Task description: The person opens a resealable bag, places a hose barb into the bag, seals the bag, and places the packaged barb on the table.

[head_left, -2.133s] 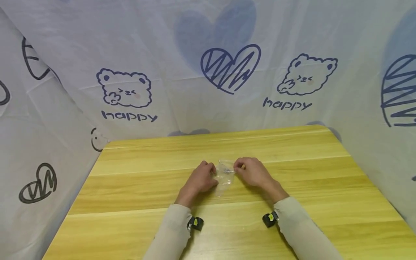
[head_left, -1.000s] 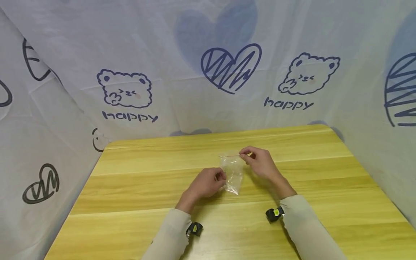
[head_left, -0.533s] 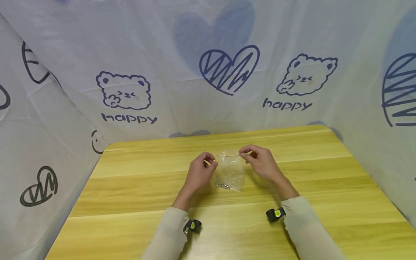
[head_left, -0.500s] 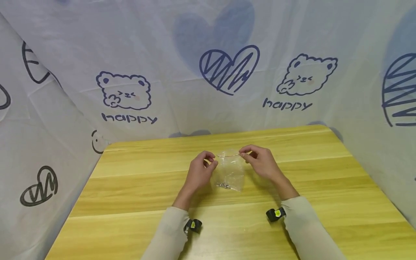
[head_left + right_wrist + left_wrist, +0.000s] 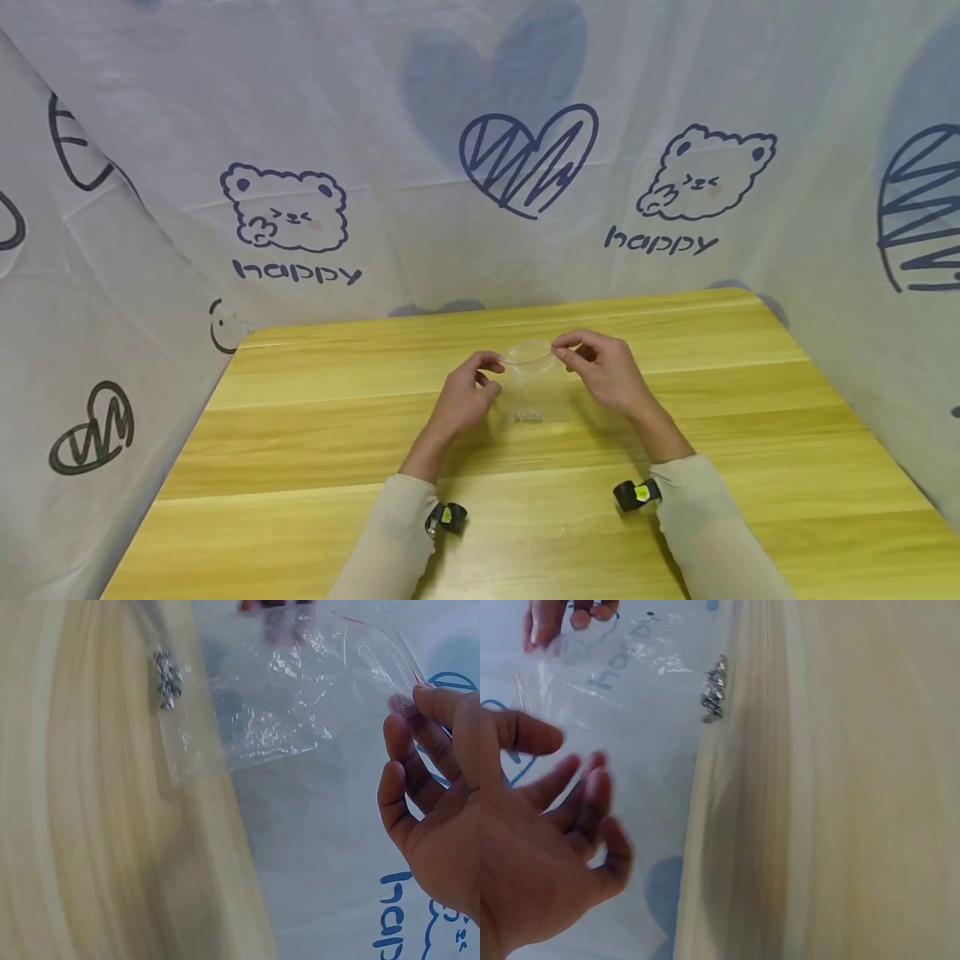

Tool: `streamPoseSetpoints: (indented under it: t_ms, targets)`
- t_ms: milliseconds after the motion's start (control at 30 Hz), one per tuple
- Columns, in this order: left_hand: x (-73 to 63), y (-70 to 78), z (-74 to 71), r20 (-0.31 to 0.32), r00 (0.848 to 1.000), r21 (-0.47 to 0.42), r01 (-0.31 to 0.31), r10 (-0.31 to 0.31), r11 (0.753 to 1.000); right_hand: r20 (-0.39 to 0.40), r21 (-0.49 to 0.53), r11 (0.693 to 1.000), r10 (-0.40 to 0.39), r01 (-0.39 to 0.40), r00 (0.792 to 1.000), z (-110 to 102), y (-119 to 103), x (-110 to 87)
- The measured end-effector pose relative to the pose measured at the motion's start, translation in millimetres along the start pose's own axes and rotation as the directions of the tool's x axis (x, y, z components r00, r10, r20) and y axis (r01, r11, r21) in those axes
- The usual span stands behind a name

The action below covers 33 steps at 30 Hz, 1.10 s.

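A clear plastic zip bag [image 5: 543, 390] with a thin red line near its top hangs between the hands, its mouth bowed apart. Small shiny metal pieces [image 5: 714, 690] lie gathered along the bag's bottom. Thumb and forefinger of my right hand [image 5: 603, 371] pinch the bag's upper right corner; its other fingers curl loosely in the right wrist view. My left hand [image 5: 465, 393] is at the upper left corner, forefinger right at the edge. A gap shows between its thumb and forefinger, and its fingers are spread and bent in the left wrist view.
The bag is over a light wood-grain table [image 5: 300, 450]. Behind the table's far edge hangs a white cloth [image 5: 420, 242] printed with hearts, bears and "happy". A black camera [image 5: 450, 517] is strapped to the left wrist, another camera [image 5: 636, 495] to the right.
My left hand has moved from the bag's side up to its top corner, then its thumb and forefinger parted. The bag has been spread out and its mouth has widened; the right hand keeps its pinch.
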<state>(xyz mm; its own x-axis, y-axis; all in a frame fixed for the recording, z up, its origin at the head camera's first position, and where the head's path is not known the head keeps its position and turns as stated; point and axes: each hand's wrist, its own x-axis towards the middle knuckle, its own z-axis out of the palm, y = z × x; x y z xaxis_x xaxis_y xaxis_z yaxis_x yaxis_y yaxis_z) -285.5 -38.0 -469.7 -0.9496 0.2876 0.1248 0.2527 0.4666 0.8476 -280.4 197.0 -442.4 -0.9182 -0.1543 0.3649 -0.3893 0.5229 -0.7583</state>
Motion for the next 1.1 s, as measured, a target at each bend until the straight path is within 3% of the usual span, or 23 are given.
streamPoseSetpoints:
  t_ms: [100,200,333,567,833,967,1100]
  targets:
    - [-2.6,-2.2,0.0,0.128,0.992,0.028,0.003,-0.007,1.000,-0.028,0.004,1.000,-0.008,0.008,1.000,-2,-3,0.7]
    - [-3.2,-4.3,2.7,0.174,0.984,0.083,-0.038,0.023,0.996,-0.050,0.029,0.999,-0.018,0.019,0.999,-6,-7,0.4]
    - [-2.7,-5.3,6.9,0.122,0.990,0.123,-0.079,0.063,0.989,-0.076,0.049,0.998,-0.045,0.049,0.996,-11,-14,-0.2]
    - [-2.3,-6.8,10.1,0.057,0.997,0.105,-0.059,0.053,0.993,-0.122,0.072,0.991,-0.103,0.112,0.987,-19,-25,-1.5]
    - [-1.2,-3.7,3.9,0.070,0.997,0.002,-0.032,0.032,0.999,-0.129,0.115,0.986,-0.109,0.124,0.986,-18,-24,-0.7]
    - [-0.7,2.9,-5.4,-0.017,0.998,-0.107,-0.066,0.065,0.992,-0.112,0.127,0.984,-0.113,0.127,0.987,-17,-26,-0.8]
    - [0.8,9.2,-10.5,-0.139,0.980,-0.117,-0.159,0.142,0.980,-0.102,0.132,0.984,-0.106,0.119,0.989,-15,-26,-0.9]
